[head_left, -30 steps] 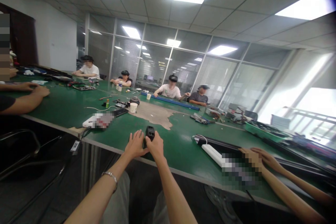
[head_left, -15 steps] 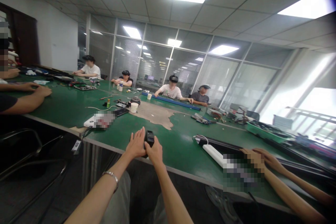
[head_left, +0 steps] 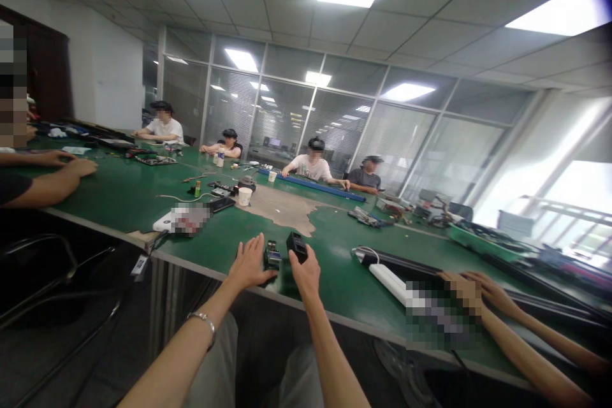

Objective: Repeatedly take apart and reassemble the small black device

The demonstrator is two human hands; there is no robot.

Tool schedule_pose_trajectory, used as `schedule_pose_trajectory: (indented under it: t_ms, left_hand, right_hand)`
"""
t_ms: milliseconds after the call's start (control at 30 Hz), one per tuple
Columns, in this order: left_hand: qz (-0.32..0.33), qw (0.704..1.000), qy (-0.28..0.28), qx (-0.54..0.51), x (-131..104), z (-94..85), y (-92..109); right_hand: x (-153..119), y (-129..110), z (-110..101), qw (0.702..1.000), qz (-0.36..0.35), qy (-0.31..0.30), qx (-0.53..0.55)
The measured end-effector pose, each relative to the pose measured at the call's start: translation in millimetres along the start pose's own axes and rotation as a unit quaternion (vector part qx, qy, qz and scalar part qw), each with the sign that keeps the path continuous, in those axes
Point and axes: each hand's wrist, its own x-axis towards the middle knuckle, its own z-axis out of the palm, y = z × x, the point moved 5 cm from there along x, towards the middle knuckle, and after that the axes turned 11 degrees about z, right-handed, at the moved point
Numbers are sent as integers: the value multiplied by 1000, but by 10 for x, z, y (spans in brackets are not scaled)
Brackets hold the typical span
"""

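My right hand (head_left: pixel 306 268) grips a black plastic housing (head_left: pixel 297 246), tilted, just above the green table (head_left: pixel 335 293). To its left, a small device with exposed green and metallic inner parts (head_left: pixel 272 257) stands near the table's front edge. My left hand (head_left: pixel 249 261) rests on the table left of that device, fingers stretched out and spread, with the thumb near the device's base. A silvery bracelet is on my left wrist. The underside of the black housing is hidden.
Ahead stands a paper cup (head_left: pixel 245 196) beside a worn brown patch (head_left: pixel 277 207). A white power strip (head_left: pixel 389 282) lies to the right, near another person's hands (head_left: pixel 461 293). A white object with a cable (head_left: pixel 165 220) is at left. Several people sit around the table.
My right hand has moved right with the black housing, away from my left hand. The device with exposed inner parts now shows between my hands. My left hand has barely moved.
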Motion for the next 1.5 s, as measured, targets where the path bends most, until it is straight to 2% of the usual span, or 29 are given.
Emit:
schedule_pose_trajectory:
  t_ms: [200, 433, 500, 633, 800, 1000, 1200, 1333, 1500]
  left_hand:
    - [-3, 1000, -11, -2, 12, -15, 9]
    - [-7, 1000, -15, -3, 4, -52, 31]
    - [-12, 1000, -19, -4, 2, -54, 33]
    - [-11, 1000, -16, -4, -3, -56, 37]
    - [-6, 1000, -3, -6, -9, -48, 19]
    - [-8, 1000, 3, -10, -19, -63, 25]
    - [-7, 1000, 6, -11, -33, -70, 47]
    - [-9, 1000, 13, -15, -30, -69, 38]
    - [-18, 1000, 0, -15, -26, -61, 30]
  right_hand:
    - [-44, 295, 52, 999, -1, -14, -42]
    - [-121, 354, 142, 994, -45, 7, -103]
    - [-120, 347, 142, 994, -39, -3, -106]
    - [-93, 234, 60, 999, 1, -2, -47]
    - [-132, -85, 28, 999, -24, -4, 22]
    - [-244, -298, 181, 998, -41, -43, 20]
    - [-237, -480, 285, 995, -60, -76, -26]
    - [-270, -495, 376, 992, -70, -94, -41]
    - [-407, -349, 477, 990, -78, -102, -52]
